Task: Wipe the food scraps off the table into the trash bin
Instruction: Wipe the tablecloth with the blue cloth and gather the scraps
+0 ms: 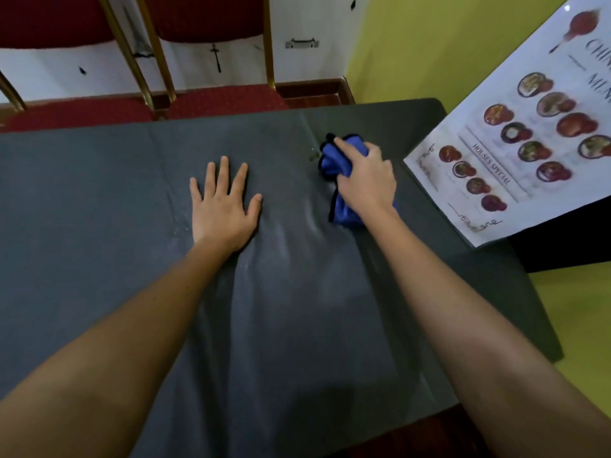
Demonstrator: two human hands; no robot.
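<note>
A bunched blue cloth (pixel 334 160) with dark edging lies on the dark table (pixel 99 193), right of the table's centre seam. The right hand (pixel 367 178) clutches it, fingers curled around it. Left of the cloth, the left hand (pixel 223 203) rests flat, fingers spread.

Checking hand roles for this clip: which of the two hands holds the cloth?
The right hand, bunched around the blue cloth on the table; the left hand lies flat, empty.

red chairs (pixel 211 104) behind; menu poster (pixel 529 133) at right.
</note>
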